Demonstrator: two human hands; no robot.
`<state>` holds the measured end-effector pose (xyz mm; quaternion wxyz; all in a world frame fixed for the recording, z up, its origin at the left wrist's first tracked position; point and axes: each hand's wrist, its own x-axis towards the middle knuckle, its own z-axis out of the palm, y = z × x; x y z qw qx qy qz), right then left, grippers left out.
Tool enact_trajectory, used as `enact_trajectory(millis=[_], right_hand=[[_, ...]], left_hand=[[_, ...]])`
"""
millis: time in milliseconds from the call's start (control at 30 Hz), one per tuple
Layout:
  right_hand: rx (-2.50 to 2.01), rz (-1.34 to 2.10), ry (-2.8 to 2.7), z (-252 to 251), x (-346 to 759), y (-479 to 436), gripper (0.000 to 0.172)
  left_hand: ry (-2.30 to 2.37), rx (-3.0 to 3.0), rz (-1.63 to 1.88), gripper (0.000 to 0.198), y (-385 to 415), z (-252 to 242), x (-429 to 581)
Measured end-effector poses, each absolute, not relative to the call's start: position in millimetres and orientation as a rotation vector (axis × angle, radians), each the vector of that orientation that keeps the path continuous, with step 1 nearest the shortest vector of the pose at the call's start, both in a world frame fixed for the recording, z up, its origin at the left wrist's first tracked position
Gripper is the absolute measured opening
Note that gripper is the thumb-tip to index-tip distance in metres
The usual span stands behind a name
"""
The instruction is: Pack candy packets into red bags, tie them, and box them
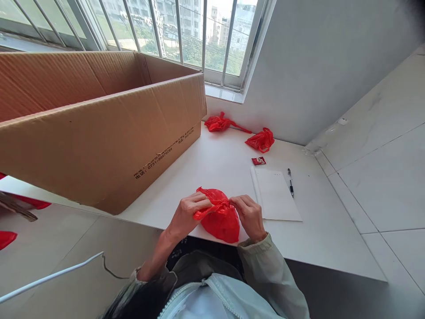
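A filled red plastic bag [222,221] rests on the near edge of the white table [219,168], right in front of me. My left hand [189,213] pinches one handle of the bag at its top left. My right hand [248,215] pinches the other handle at its top right. Both hands have their fingers closed on the red plastic, and the handles meet between them above the bag.
A large open cardboard box [99,133] fills the table's left side. Two more tied red bags [217,123] [261,140] lie at the back near the wall. A small red packet [258,161], a white paper sheet [275,195] and a pen [291,182] lie to the right.
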<state>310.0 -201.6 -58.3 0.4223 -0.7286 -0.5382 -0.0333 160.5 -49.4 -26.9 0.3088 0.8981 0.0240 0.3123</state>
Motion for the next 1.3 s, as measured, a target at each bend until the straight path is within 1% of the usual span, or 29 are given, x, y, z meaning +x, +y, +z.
enact_trajectory(millis=[67,133,167,200,267,300,333,533,900,1000,1100,1167,1267,1300], right_hand=[[-1.83,-0.077,-1.315,-71.9,310.5,-202.2,0.02],[-1.835,-0.068,-1.254,-84.2,309.9,-201.6,0.021],[-1.837,-0.067,-1.215,-89.1,309.8,-200.8,0.022],[-1.839,-0.065,-1.179,-93.1,310.0,-199.8,0.022],[-1.841,-0.054,-1.135,-97.8,311.4,-197.4,0.021],[-1.842,-0.042,-1.131,-98.8,312.5,-196.2,0.02],[-1.842,-0.028,-1.133,-99.1,313.7,-195.2,0.02],[-1.859,0.028,-1.122,-98.6,317.9,-193.4,0.021],[-1.86,0.054,-1.061,-98.9,318.1,-187.2,0.026],[-1.83,0.084,-1.043,-96.9,318.1,-186.1,0.03],[-1.793,0.118,-1.021,-87.7,317.4,-186.0,0.037],[-1.808,0.164,-1.052,-75.9,315.6,-184.9,0.035],[-1.975,0.29,-1.239,-54.0,309.2,-179.7,0.042],[-2.048,0.337,-1.308,-47.5,306.5,-177.2,0.04]], left_hand=[[0.12,2.359,0.847,0.029,-51.6,-36.6,157.4],[0.162,2.357,0.88,0.019,-53.8,-47.4,153.5],[0.183,2.376,0.882,0.018,-54.9,-52.9,151.2],[0.2,2.413,0.86,0.029,-56.0,-58.5,149.0],[0.214,2.522,0.754,0.056,-58.4,-69.6,145.5],[0.22,2.584,0.691,0.064,-59.6,-74.8,144.7],[0.231,2.637,0.64,0.065,-60.8,-79.5,144.5],[0.293,2.713,0.602,0.057,-64.1,-91.5,150.5],[0.399,2.646,0.669,0.06,-63.3,-94.4,150.2],[0.425,2.639,0.677,0.062,-64.4,-92.7,148.6],[0.442,2.642,0.69,0.066,-64.1,-91.1,145.6],[0.451,2.634,0.692,0.071,-63.7,-91.4,143.5],[0.479,2.591,0.665,0.072,-64.5,-92.1,142.6],[0.49,2.572,0.652,0.07,-65.3,-91.2,142.7]])
